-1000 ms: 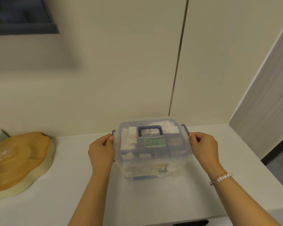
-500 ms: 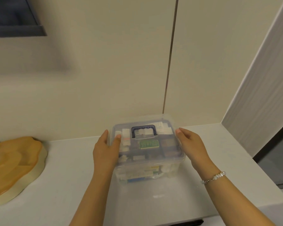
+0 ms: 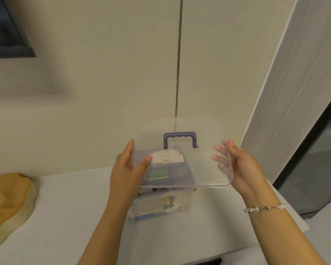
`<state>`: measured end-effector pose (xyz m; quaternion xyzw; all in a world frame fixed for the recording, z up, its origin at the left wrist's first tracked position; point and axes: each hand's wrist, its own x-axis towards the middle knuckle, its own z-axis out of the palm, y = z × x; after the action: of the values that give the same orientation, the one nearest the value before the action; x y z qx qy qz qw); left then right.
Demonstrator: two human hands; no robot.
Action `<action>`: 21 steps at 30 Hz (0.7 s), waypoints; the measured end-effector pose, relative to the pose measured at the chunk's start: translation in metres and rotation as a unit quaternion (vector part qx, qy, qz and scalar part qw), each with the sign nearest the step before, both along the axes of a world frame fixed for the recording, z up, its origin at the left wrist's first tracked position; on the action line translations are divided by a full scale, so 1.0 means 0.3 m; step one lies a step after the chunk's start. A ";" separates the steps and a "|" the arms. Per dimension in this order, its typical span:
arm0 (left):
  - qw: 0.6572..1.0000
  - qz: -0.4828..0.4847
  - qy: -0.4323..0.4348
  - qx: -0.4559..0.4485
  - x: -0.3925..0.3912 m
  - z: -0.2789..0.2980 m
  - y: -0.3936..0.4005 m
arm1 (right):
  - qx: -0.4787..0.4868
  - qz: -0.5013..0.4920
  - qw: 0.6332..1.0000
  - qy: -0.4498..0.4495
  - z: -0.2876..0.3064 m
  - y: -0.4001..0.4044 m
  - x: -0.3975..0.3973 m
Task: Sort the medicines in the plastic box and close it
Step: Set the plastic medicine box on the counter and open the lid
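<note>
Holding the clear lid (image 3: pixel 182 155) above the box (image 3: pixel 161 199) at frame centre: left hand (image 3: pixel 126 173) pinches its left edge, right hand (image 3: pixel 237 165) grips the right edge, fingers curled beneath. Lid off, presumably to reach the medicines (image 3: pixel 167 159) inside for sorting.

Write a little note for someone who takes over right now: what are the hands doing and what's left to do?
Left hand: grips the left edge of the clear lid.
Right hand: grips the lid's right edge.
The lid, with its dark blue handle, is lifted and tilted above the plastic box.
The box stands on the white counter, with medicines in its top tray.
Done: box opened.
Left: set the lid down, sort the medicines, close the box.
</note>
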<state>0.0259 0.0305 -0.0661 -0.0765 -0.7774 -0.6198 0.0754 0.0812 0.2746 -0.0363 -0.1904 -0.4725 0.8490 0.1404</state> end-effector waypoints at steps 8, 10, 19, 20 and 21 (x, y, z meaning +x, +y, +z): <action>0.993 -0.062 0.006 -0.097 0.059 -0.039 0.137 | 0.059 -0.115 0.984 0.122 0.009 0.089 0.103; 0.992 -0.056 0.019 -0.111 0.078 -0.049 0.159 | 0.132 -0.129 0.973 0.137 0.001 0.111 0.125; 0.973 -0.064 0.074 -0.209 0.088 -0.070 0.183 | 0.540 -0.017 0.841 -0.034 -0.138 0.182 0.133; 0.972 -0.067 0.075 -0.214 0.088 -0.071 0.182 | 0.567 0.002 0.822 -0.049 -0.157 0.189 0.129; 0.971 -0.067 0.077 -0.214 0.087 -0.071 0.182 | 0.579 0.028 0.813 -0.061 -0.176 0.196 0.128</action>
<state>0.0519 0.0852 -0.0875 -0.1909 -0.8769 -0.4347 0.0753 0.1196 0.3336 -0.0890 -0.1121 -0.8894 0.4087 0.1715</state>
